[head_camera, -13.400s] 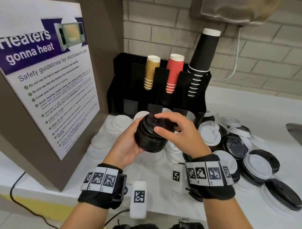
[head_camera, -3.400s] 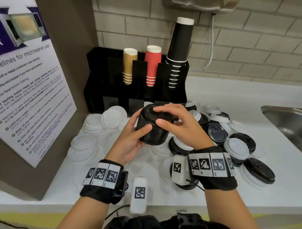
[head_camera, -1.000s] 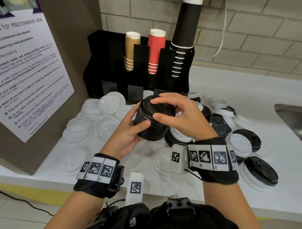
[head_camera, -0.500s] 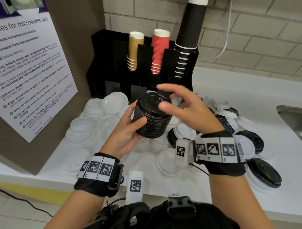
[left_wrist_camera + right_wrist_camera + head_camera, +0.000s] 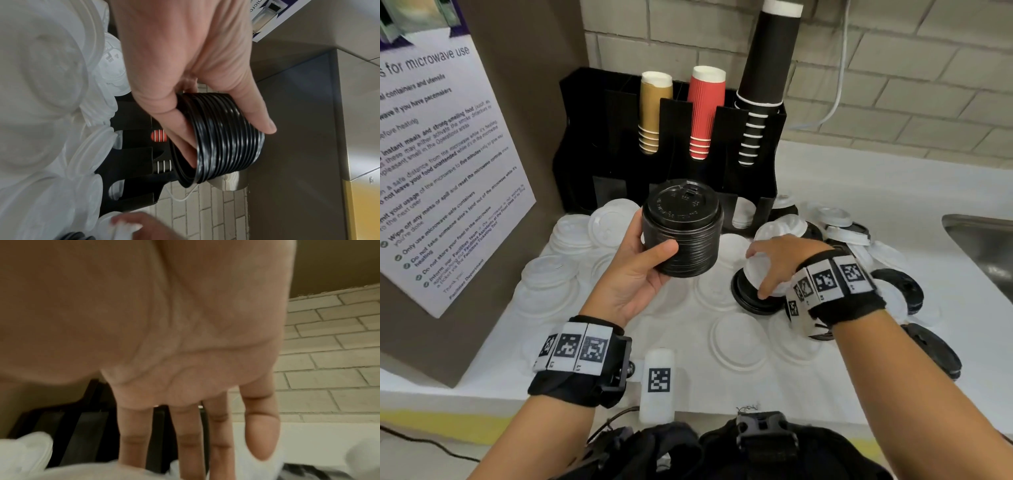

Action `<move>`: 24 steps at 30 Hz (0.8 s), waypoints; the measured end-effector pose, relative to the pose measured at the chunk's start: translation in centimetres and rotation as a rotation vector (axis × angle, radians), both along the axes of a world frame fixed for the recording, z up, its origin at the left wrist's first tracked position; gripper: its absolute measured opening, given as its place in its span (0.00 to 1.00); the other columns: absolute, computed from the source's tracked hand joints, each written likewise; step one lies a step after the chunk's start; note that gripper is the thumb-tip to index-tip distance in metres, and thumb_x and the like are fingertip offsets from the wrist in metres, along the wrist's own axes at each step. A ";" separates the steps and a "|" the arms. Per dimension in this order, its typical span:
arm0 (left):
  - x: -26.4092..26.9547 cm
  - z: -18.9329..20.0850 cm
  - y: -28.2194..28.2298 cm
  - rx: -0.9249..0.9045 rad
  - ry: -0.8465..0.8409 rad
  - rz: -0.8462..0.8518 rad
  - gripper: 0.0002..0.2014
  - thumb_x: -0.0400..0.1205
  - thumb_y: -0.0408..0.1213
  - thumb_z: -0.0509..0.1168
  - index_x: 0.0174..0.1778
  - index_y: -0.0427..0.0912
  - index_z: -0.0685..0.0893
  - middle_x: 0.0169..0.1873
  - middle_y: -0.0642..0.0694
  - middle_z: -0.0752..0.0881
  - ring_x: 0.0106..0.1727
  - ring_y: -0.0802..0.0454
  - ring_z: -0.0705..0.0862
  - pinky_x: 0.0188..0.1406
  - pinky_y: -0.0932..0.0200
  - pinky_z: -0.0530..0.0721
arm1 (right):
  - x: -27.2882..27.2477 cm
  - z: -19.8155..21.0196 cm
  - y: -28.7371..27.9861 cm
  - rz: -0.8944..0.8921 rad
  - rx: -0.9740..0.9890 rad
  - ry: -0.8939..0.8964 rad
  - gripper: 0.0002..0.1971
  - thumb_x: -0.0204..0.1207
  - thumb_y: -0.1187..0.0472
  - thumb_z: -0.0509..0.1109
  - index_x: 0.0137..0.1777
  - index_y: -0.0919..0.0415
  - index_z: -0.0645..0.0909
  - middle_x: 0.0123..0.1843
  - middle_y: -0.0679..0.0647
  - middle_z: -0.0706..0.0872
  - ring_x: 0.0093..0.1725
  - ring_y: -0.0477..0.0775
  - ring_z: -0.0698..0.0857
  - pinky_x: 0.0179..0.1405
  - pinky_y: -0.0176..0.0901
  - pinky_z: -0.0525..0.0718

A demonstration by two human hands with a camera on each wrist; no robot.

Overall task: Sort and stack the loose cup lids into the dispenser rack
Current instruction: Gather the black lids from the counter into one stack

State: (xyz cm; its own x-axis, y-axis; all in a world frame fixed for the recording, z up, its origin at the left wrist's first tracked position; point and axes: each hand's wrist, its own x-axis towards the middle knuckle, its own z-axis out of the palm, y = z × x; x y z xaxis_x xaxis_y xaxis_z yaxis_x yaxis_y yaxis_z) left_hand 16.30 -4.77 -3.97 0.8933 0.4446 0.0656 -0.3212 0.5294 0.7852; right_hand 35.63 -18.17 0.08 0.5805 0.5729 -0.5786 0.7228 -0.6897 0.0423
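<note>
My left hand (image 5: 654, 240) grips a tall stack of black cup lids (image 5: 683, 233) above the counter, thumb in front and fingers behind. In the left wrist view the same stack of black lids (image 5: 226, 141) sits between thumb and fingers. My right hand (image 5: 758, 272) is lower and to the right. Its straight, spread fingers (image 5: 186, 443) reach down over a white lid (image 5: 755, 281) that lies on a black lid (image 5: 746, 303). The black dispenser rack (image 5: 619, 137) stands behind, with gold (image 5: 654, 113), red (image 5: 703, 113) and black cups (image 5: 763, 85) in it.
White and translucent lids (image 5: 571, 233) cover the counter's left and middle. More black lids (image 5: 897, 287) and white ones lie to the right. A steel sink (image 5: 989, 246) is at the far right. A brown panel with a microwave poster (image 5: 448, 171) walls off the left.
My right hand has left the top of the black stack and dropped right and down onto the white lid on the counter. My left hand still holds the stack.
</note>
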 end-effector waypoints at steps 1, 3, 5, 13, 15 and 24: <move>0.0 0.0 0.1 0.011 0.001 -0.004 0.51 0.48 0.43 0.89 0.68 0.47 0.76 0.58 0.48 0.87 0.61 0.49 0.87 0.50 0.56 0.88 | 0.0 0.4 0.1 0.001 0.068 0.011 0.44 0.63 0.47 0.82 0.77 0.42 0.64 0.75 0.55 0.71 0.71 0.60 0.73 0.65 0.58 0.79; 0.2 -0.1 0.2 0.038 0.011 -0.007 0.49 0.47 0.42 0.89 0.66 0.48 0.77 0.55 0.49 0.89 0.59 0.50 0.88 0.49 0.58 0.88 | -0.1 1.4 0.7 0.020 0.278 -0.011 0.45 0.63 0.46 0.82 0.79 0.43 0.62 0.76 0.56 0.71 0.73 0.60 0.71 0.69 0.60 0.76; 0.3 -0.1 0.4 0.056 0.025 0.000 0.46 0.50 0.38 0.89 0.66 0.48 0.77 0.54 0.49 0.89 0.58 0.51 0.88 0.48 0.59 0.88 | -0.3 2.2 1.3 0.030 0.450 -0.088 0.47 0.63 0.43 0.81 0.81 0.46 0.61 0.75 0.57 0.71 0.73 0.61 0.71 0.71 0.60 0.73; 0.5 -0.1 1.0 0.113 0.038 0.018 0.31 0.66 0.23 0.71 0.65 0.48 0.78 0.51 0.51 0.91 0.56 0.52 0.89 0.48 0.59 0.88 | -1.6 0.2 0.7 -0.048 0.017 0.045 0.49 0.60 0.48 0.84 0.79 0.52 0.62 0.74 0.54 0.74 0.69 0.59 0.77 0.65 0.56 0.80; 0.5 -0.1 1.1 0.105 0.036 0.023 0.32 0.66 0.22 0.72 0.66 0.47 0.77 0.51 0.50 0.90 0.56 0.51 0.89 0.49 0.59 0.88 | -1.9 -0.8 0.6 -0.015 0.002 0.009 0.49 0.60 0.51 0.85 0.79 0.51 0.62 0.71 0.54 0.76 0.67 0.59 0.78 0.62 0.56 0.82; 0.2 0.4 1.2 0.018 0.002 -0.026 0.50 0.47 0.48 0.89 0.66 0.46 0.77 0.58 0.47 0.87 0.60 0.50 0.87 0.52 0.56 0.88 | -0.6 0.7 -0.8 -0.128 0.499 0.120 0.37 0.60 0.53 0.82 0.67 0.43 0.67 0.57 0.50 0.78 0.49 0.53 0.82 0.45 0.48 0.84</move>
State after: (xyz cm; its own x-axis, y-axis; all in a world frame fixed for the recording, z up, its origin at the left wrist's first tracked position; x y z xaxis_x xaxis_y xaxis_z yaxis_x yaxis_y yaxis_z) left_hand 16.49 -3.54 -3.59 0.9048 0.4198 0.0710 -0.3054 0.5237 0.7952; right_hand 35.03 -18.99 0.76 0.6104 0.7245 -0.3201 0.6109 -0.6878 -0.3920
